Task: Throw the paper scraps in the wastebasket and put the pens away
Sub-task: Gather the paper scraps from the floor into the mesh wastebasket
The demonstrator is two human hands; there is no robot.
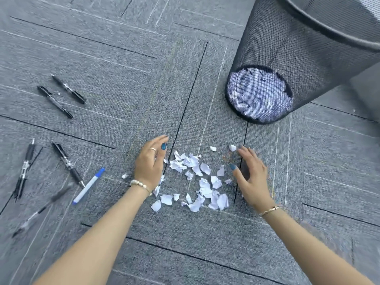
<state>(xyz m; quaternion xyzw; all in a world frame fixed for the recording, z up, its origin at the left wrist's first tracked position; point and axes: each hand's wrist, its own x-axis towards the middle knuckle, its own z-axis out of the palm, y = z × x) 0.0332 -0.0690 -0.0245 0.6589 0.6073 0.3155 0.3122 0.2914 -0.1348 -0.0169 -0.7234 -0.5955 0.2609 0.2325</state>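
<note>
Head camera looks down on two bare hands flanking a scatter of torn white paper scraps (195, 182) on grey carpet tiles (144, 79). The left hand (150, 163) lies spread and flat at the pile's edge; the right hand (250, 177) is open, fingers curved, grasping nothing. Gathering seems to be the step in hand; next they likely need to cup inward and lift. The black mesh wastebasket (298, 58), already holding paper, stands beyond. Slim black pens (61, 95) and a blue-capped pen (88, 186) lie well left, untouched.
</note>
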